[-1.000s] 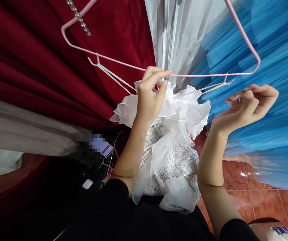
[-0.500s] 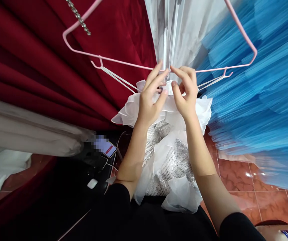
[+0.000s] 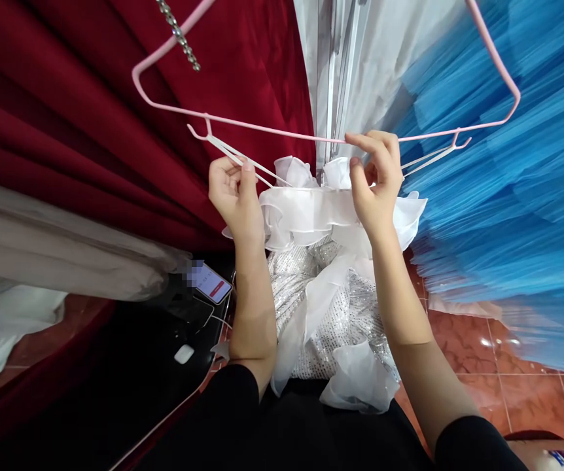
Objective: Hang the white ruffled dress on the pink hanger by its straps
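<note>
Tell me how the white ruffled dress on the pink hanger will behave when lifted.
The white ruffled dress is probably floppy: its ruffles droop and fold. It looks light, since thin straps carry it from the pink hanger. The sequined part may snag.

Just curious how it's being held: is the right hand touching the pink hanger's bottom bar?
Touching. The head view shows the right hand with its fingertips pinched on the pink hanger bar, no gap visible.

Under my hands (image 3: 235,196): white dress (image 3: 321,288), sheer matt ruffles over glittering sequined cloth. Above them, pink hanger (image 3: 282,131), smooth coated wire. Left of my left hand, plush red velvet (image 3: 66,111); right of my right hand, pleated blue tulle (image 3: 508,216). Floor tiles (image 3: 483,353) glossy.
</note>
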`<control>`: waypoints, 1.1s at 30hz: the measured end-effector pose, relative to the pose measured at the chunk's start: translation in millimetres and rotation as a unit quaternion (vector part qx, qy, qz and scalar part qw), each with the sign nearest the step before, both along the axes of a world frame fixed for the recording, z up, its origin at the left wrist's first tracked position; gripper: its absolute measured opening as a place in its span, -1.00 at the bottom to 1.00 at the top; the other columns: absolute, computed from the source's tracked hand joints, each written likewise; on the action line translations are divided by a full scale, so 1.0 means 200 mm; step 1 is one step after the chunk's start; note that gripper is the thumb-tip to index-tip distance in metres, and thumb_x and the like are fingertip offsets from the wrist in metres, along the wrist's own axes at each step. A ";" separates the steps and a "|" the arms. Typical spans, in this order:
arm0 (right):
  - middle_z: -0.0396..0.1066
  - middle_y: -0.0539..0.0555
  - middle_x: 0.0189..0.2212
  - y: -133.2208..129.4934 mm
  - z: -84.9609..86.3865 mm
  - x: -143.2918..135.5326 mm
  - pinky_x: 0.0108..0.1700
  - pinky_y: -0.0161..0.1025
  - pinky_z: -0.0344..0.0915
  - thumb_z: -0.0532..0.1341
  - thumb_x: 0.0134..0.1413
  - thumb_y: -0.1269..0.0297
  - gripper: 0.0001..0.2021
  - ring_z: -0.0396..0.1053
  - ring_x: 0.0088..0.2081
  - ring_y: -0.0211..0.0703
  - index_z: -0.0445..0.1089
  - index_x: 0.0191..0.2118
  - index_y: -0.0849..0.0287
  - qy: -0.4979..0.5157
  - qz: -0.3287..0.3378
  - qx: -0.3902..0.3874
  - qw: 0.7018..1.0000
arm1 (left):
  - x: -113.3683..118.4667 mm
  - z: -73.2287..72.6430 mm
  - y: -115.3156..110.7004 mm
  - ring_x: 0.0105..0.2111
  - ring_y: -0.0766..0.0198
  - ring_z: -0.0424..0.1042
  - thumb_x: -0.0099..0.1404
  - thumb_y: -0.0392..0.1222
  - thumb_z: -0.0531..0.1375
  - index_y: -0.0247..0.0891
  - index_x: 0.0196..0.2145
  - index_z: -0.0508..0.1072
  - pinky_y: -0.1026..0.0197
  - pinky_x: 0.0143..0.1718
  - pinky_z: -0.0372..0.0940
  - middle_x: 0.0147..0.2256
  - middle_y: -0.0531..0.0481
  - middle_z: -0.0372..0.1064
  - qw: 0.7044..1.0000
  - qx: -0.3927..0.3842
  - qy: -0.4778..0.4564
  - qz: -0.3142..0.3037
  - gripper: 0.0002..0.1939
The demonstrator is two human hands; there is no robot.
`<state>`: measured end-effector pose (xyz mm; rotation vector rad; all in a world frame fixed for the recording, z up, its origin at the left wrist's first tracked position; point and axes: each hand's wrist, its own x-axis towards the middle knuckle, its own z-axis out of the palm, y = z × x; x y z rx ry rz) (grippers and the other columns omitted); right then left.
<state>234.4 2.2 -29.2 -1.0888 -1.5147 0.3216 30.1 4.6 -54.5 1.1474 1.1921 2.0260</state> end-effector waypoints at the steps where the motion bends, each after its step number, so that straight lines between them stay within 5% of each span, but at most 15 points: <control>1: 0.30 0.07 -0.03 0.00 0.00 -0.01 -0.12 -0.13 0.48 0.06 0.26 0.16 -0.73 0.35 -0.01 -0.11 0.40 -0.01 -0.09 0.001 -0.006 0.001 1.000 | 0.01 0.02 -0.01 -0.27 0.21 0.38 0.29 -0.13 0.27 -0.22 -0.24 0.42 0.12 -0.22 0.27 -0.29 0.00 0.38 1.000 0.007 -0.007 0.007 -0.85; 7: 0.30 0.07 -0.04 -0.05 0.03 -0.04 -0.14 -0.13 0.48 0.05 0.26 0.20 -0.76 0.34 0.01 -0.10 0.37 -0.04 -0.06 -0.010 -0.038 0.015 0.999 | -0.01 0.25 -0.11 -0.34 0.18 0.36 0.37 -0.03 0.16 -0.14 -0.29 0.44 0.05 -0.20 0.29 -0.37 0.03 0.33 0.985 0.084 -0.041 0.143 -0.83; 11: 0.29 0.08 -0.05 -0.06 0.04 -0.05 -0.18 -0.15 0.48 0.06 0.25 0.19 -0.78 0.34 0.00 -0.10 0.36 -0.06 -0.06 -0.004 -0.034 0.001 0.999 | -0.11 0.37 -0.11 -0.15 0.13 0.40 0.36 -0.02 0.18 -0.18 -0.22 0.42 0.05 -0.03 0.32 -0.28 0.00 0.36 0.988 0.095 -0.027 0.120 -0.81; 14: 0.29 0.07 -0.05 -0.05 0.03 -0.06 -0.16 -0.14 0.48 0.07 0.23 0.22 -0.79 0.33 -0.01 -0.11 0.36 -0.06 -0.05 0.010 -0.029 -0.002 1.000 | -0.18 0.33 -0.07 0.01 0.13 0.40 0.37 -0.08 0.16 -0.19 -0.17 0.39 0.02 0.15 0.26 -0.18 0.01 0.42 0.995 0.067 -0.068 0.024 -0.84; 17: 0.30 0.06 -0.06 -0.03 0.03 -0.07 -0.14 -0.14 0.48 0.08 0.21 0.26 -0.79 0.34 -0.02 -0.12 0.37 -0.09 -0.04 0.021 -0.029 0.001 0.999 | -0.20 0.22 -0.03 0.19 0.15 0.27 0.38 -0.15 0.12 -0.09 -0.15 0.38 -0.01 0.31 0.08 -0.02 0.13 0.43 0.990 0.018 -0.129 -0.058 -0.90; 21: 0.30 0.05 -0.04 -0.04 0.03 -0.07 -0.16 -0.14 0.48 0.07 0.21 0.25 -0.79 0.36 -0.04 -0.14 0.36 -0.08 -0.04 0.040 -0.017 -0.006 0.999 | -0.13 0.11 -0.01 0.20 0.19 0.27 0.36 -0.19 0.12 -0.14 -0.14 0.40 -0.03 0.35 0.02 0.04 0.07 0.42 0.967 -0.037 -0.204 -0.148 -0.87; 27: 0.29 0.06 0.02 -0.05 0.01 -0.06 -0.06 -0.08 0.48 0.05 0.24 0.20 -0.75 0.31 0.11 -0.07 0.37 -0.02 -0.07 0.022 -0.012 -0.013 1.000 | 0.14 0.28 -0.12 0.20 0.13 0.28 0.37 -0.22 0.15 -0.26 -0.02 0.43 -0.01 0.30 0.07 0.09 -0.13 0.40 0.953 -0.029 -0.106 -0.281 -0.76; 30: 0.31 0.06 0.00 -0.05 0.02 -0.06 -0.11 -0.13 0.49 0.05 0.24 0.21 -0.74 0.34 0.08 -0.09 0.38 -0.02 -0.08 0.014 -0.035 -0.005 0.999 | 0.24 0.35 -0.15 0.09 0.12 0.39 0.47 -0.13 0.04 -0.26 -0.12 0.46 0.03 0.18 0.22 -0.04 -0.14 0.47 0.954 0.025 -0.109 -0.279 -0.76; 33: 0.33 0.05 0.02 -0.08 0.04 -0.05 -0.15 -0.15 0.49 0.05 0.23 0.22 -0.73 0.35 0.06 -0.10 0.39 -0.02 -0.07 0.012 -0.024 -0.009 1.000 | 0.28 0.34 -0.12 -0.17 0.18 0.46 0.51 -0.16 -0.05 -0.19 -0.33 0.43 0.07 -0.02 0.30 -0.31 -0.05 0.44 0.960 0.049 -0.136 -0.242 -0.68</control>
